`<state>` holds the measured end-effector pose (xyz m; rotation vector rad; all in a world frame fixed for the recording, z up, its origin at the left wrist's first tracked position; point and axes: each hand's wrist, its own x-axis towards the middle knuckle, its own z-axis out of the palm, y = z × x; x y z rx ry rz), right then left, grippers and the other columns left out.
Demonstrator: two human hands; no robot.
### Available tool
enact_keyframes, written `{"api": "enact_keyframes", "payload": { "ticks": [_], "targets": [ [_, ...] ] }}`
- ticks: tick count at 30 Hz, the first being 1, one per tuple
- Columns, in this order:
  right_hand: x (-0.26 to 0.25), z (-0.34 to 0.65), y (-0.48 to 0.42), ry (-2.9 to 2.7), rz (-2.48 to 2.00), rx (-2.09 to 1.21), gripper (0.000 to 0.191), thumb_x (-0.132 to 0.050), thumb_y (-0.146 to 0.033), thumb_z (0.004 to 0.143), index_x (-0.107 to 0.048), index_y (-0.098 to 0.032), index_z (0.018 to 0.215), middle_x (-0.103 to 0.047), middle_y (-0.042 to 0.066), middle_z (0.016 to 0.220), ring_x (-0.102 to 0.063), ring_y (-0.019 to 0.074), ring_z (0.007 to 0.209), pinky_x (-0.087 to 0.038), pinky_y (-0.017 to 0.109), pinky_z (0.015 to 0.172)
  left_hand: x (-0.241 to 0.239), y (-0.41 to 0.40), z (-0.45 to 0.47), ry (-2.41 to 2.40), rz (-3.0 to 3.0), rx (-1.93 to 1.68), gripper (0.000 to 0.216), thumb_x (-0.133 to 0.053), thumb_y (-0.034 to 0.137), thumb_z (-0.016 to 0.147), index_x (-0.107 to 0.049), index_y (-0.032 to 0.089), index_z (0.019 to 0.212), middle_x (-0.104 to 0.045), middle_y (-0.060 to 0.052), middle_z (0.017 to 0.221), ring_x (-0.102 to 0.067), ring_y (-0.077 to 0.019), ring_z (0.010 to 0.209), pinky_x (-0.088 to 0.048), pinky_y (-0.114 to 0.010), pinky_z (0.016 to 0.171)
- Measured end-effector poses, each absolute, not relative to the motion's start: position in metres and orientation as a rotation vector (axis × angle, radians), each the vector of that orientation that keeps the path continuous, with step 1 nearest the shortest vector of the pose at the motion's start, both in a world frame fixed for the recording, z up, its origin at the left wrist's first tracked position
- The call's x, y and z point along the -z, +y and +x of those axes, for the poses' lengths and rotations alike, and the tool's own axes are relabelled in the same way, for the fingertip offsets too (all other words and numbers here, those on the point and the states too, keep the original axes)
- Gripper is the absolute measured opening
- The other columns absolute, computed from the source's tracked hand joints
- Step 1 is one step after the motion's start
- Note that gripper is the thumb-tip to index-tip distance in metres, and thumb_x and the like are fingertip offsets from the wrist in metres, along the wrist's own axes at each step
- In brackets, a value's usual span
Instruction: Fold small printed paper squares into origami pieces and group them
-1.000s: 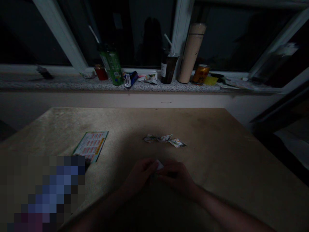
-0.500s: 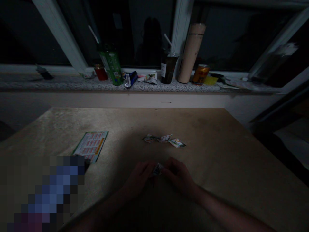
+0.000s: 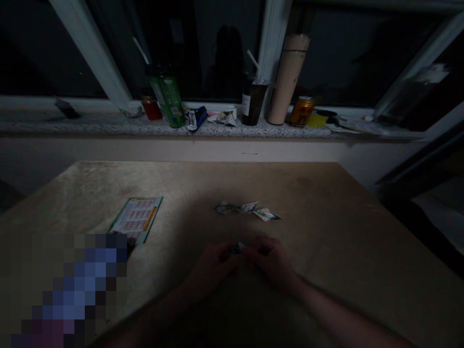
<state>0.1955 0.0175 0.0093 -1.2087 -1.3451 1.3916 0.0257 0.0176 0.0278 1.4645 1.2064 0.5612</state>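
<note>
Between my hands, low over the near middle of the table, is a small folded piece of printed paper (image 3: 238,248). My left hand (image 3: 213,263) pinches it from the left, thumb towards the right hand. From the other side my right hand (image 3: 270,258) grips it with bent fingers. Shadow and the fingers hide most of the paper's shape. Just beyond lie three folded paper pieces in a loose row: a left one (image 3: 225,208), a middle one (image 3: 248,208) and a right one (image 3: 266,214), pointed at the ends.
A printed sheet (image 3: 136,217) lies at the table's left, beside a blurred-out patch. Along the granite windowsill (image 3: 217,131) stand a green container (image 3: 168,99), a dark drink cup (image 3: 253,104) with a straw, a tall beige flask (image 3: 286,82) and an orange can (image 3: 301,112).
My left thumb has moved across towards my right fingers, covering the paper's near side. The paper has turned slightly between the hands. The three folded pieces have not moved.
</note>
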Motion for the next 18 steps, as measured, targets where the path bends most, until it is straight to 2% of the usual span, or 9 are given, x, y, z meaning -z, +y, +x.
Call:
{"api": "enact_keyframes", "payload": {
  "ticks": [5,9,13,18],
  "targets": [
    [-0.0151,0.1928,0.0170,-1.270,-1.166,-1.443,0.034,-0.070,-0.046,0.066,-0.052,-0.020,0.078,-0.054,-0.006,0.052,-0.049,0.0091,0.045,-0.037,0.019,0.043,-0.0262,0.0178,0.0254,1.174,1.437,-0.619,0.024,-0.058,0.039,0.079,-0.064,0.015,0.080,-0.061,0.003,0.061,-0.055,-0.0134,0.057,-0.038,-0.019,0.053],
    [-0.0139,0.1927,0.0163,-1.301,-1.181,-1.422,0.033,-0.068,-0.047,0.069,-0.051,-0.019,0.074,-0.056,-0.005,0.054,-0.054,0.0098,0.048,-0.040,0.019,0.046,-0.0248,0.0180,0.0253,1.157,1.448,-0.644,0.025,-0.057,0.039,0.080,-0.063,0.015,0.076,-0.063,0.001,0.063,-0.058,-0.0141,0.060,-0.040,-0.020,0.056],
    [-0.0123,0.1929,0.0150,-1.338,-1.156,-1.411,0.032,-0.065,-0.048,0.074,-0.051,-0.019,0.078,-0.057,-0.004,0.057,-0.056,0.0110,0.052,-0.041,0.020,0.049,-0.0258,0.0176,0.0253,1.160,1.448,-0.649,0.025,-0.057,0.038,0.080,-0.062,0.015,0.073,-0.065,0.000,0.066,-0.060,-0.0160,0.063,-0.042,-0.022,0.059],
    [-0.0134,0.1932,0.0129,-1.519,-1.165,-1.280,0.030,-0.054,-0.045,0.083,-0.051,-0.018,0.073,-0.052,-0.003,0.063,-0.049,0.0107,0.058,-0.039,0.021,0.053,-0.0252,0.0177,0.0240,1.189,1.457,-0.661,0.024,-0.057,0.038,0.079,-0.060,0.016,0.071,-0.063,0.001,0.061,-0.058,-0.0148,0.059,-0.041,-0.021,0.057]
  ]
}}
